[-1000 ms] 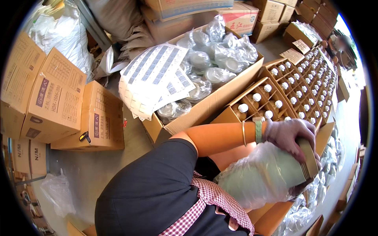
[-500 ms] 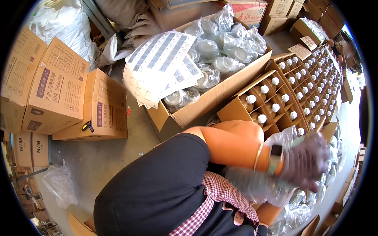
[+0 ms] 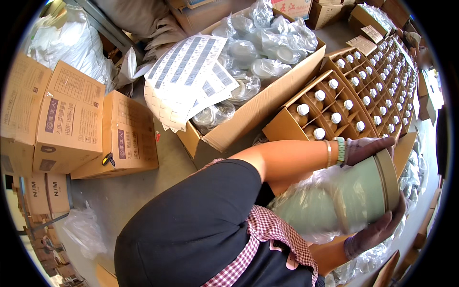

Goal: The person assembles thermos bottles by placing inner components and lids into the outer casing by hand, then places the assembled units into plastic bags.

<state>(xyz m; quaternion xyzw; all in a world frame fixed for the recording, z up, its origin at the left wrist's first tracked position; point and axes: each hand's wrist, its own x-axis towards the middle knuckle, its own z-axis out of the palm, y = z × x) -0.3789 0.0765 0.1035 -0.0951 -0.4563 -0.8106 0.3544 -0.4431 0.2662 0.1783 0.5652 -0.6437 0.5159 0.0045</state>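
Observation:
A large pale green cylinder (image 3: 356,193), perhaps a thermos jug, lies tilted across my lap with a clear plastic bag (image 3: 311,191) loosely around its body. Its olive-brown rim end (image 3: 390,179) points to the right and sticks out of the bag. My left hand (image 3: 366,149), in a dark glove, grips the upper side by that rim. From below, my gloved right hand (image 3: 380,228) supports the same end, its fingers reaching up past the rim. The cylinder's other end is hidden behind the plastic and my apron.
Ahead stands an open carton (image 3: 260,103) of bagged round items with printed label sheets (image 3: 186,71) on top. Divided cartons of white-capped brown bottles (image 3: 346,104) run off to the right. Closed cartons (image 3: 71,115) stand left, one with a yellow-black tool (image 3: 108,159).
My left hand, blurred over the bag before, now rests by the rim. The green cylinder has come into clear view, and my right hand now shows at its end.

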